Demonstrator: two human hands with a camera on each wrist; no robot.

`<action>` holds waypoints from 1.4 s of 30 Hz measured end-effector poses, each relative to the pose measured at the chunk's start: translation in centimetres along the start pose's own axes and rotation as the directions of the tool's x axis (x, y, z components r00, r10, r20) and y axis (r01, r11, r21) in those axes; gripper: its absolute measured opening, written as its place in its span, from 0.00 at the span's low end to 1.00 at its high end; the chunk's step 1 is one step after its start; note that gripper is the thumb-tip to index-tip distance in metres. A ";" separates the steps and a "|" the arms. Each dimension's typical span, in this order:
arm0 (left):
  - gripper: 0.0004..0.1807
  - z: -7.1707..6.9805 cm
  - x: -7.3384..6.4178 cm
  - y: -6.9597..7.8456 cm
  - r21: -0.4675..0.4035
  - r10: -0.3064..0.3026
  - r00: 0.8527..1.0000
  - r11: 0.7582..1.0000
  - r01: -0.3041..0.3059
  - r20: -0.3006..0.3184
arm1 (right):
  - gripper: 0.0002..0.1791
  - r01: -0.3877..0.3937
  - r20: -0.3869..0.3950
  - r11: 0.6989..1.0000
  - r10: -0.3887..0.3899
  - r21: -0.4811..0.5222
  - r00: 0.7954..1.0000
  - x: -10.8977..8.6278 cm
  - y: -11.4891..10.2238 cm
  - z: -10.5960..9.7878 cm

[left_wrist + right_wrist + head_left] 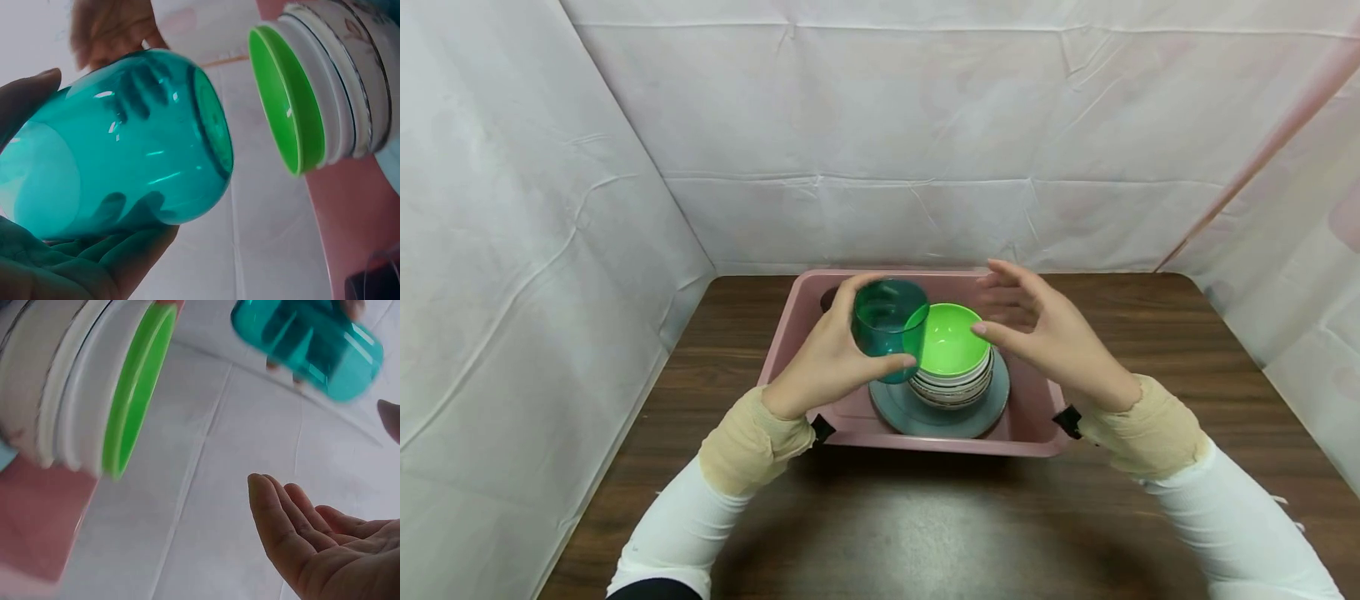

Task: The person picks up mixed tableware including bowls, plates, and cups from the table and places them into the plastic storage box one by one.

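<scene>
My left hand (831, 358) grips a clear teal cup (887, 321), its thumb on the near side and its fingers round the far side. The cup is held up over the left part of a pink plastic basin (925, 447). In the basin a bright green bowl (953, 340) tops a stack of white bowls (951, 392), which sits on a blue-grey plate (936, 425). My right hand (1048, 329) hovers over the basin's right side, fingers spread and holding nothing. The right wrist view shows its palm (344, 562) bare, apart from the teal cup (312, 347).
The basin stands on a dark wood-grain table (910, 517), near its back edge. A dark item (827, 298), partly hidden behind my left hand, lies in the basin's back left corner. White sheeting (880, 142) hangs behind and on both sides.
</scene>
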State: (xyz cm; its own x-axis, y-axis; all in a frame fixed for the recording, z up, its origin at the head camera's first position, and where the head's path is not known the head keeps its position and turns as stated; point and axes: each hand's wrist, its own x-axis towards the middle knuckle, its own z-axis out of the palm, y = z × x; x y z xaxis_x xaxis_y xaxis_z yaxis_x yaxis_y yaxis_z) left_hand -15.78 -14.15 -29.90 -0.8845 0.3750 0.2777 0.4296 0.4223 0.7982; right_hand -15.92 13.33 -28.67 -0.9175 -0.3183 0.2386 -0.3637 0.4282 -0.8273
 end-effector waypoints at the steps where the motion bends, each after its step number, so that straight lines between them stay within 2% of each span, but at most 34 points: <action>1: 0.55 -0.2 -0.1 -0.1 0.007 -0.010 1.000 1.000 0.010 -0.005 | 0.41 -0.015 -0.017 1.000 0.015 -0.010 1.000 -0.1 0.3 -0.4; 8: 0.56 -1.6 -1.0 -1.3 0.072 -0.066 0.998 0.995 0.067 -0.013 | 0.40 -0.110 -0.125 0.990 0.098 -0.091 0.987 -0.9 3.0 -3.2; 13: 0.53 -2.4 -1.6 -2.5 0.125 -0.082 0.997 0.989 0.080 0.010 | 0.40 -0.189 -0.154 0.969 0.165 -0.160 0.974 -1.2 5.5 -4.1; 18: 0.51 -2.8 -2.3 -3.6 0.137 -0.083 0.995 0.988 0.076 0.051 | 0.42 -0.231 -0.137 0.942 0.203 -0.242 0.970 -1.2 8.4 -4.2; 25: 0.53 -2.9 -2.9 -4.7 0.198 -0.124 0.990 0.974 0.108 0.067 | 0.46 -0.274 -0.086 0.913 0.260 -0.301 0.962 -1.0 11.3 -3.3; 29: 0.55 -3.1 -3.2 -5.1 0.272 -0.136 0.987 0.956 0.108 0.086 | 0.47 -0.287 -0.067 0.902 0.280 -0.323 0.958 -0.8 12.1 -2.6; 36: 0.55 -3.3 -3.3 -5.6 0.358 -0.152 0.978 0.929 0.094 0.139 | 0.43 -0.291 -0.027 0.905 0.298 -0.311 0.954 -0.4 12.5 -1.8; 42: 0.55 -3.3 -3.0 -5.6 0.421 -0.208 0.950 0.902 0.094 0.232 | 0.35 -0.283 -0.021 0.907 0.291 -0.313 0.957 -0.1 12.8 -1.5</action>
State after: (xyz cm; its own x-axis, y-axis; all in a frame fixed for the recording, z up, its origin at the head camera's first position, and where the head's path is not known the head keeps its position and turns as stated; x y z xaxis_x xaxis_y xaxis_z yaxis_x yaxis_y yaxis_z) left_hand -16.20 -20.37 -33.46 -0.8876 0.4599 -0.0255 0.3808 0.7639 0.5210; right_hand -20.71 20.11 -38.54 -0.9867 -0.1623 -0.0018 -0.1210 0.7427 -0.6586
